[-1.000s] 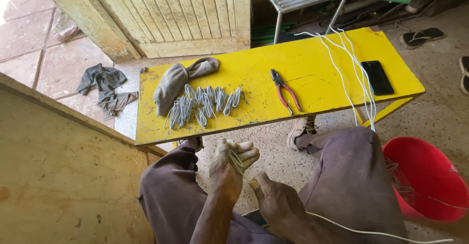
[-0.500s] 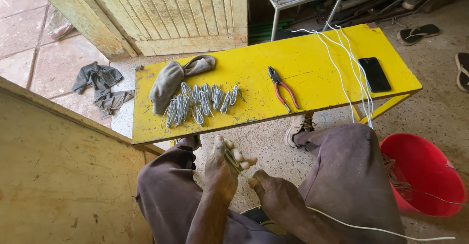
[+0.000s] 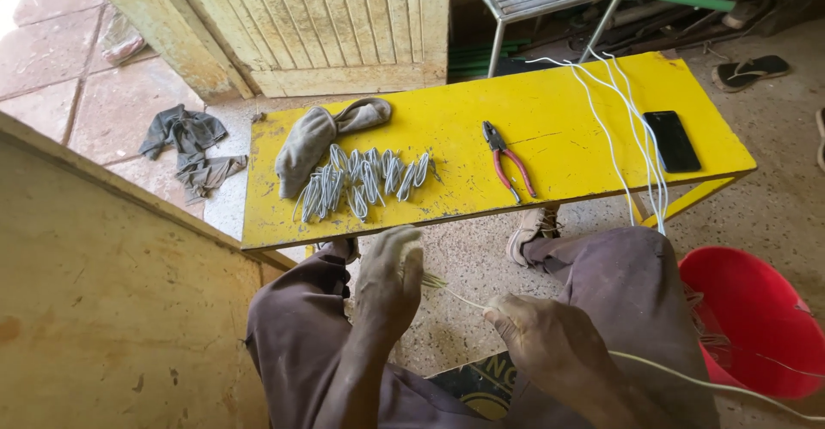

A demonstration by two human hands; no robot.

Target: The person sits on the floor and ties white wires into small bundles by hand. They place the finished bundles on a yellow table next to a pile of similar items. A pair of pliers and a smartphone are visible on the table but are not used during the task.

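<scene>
Wire (image 3: pixel 455 296) runs taut between your closed left hand (image 3: pixel 388 279) and pinching right hand (image 3: pixel 550 347), low centre; next, bend it into another loop.

Yellow table (image 3: pixel 550 111) on speckled concrete floor (image 3: pixel 773 180)

The left hand (image 3: pixel 388 276) shows only its back, so its curled fingers (image 3: pixel 412 267) hide what they grip. Past the right hand's fingers (image 3: pixel 507 317), the white cord (image 3: pixel 687 376) leaves the frame.
</scene>
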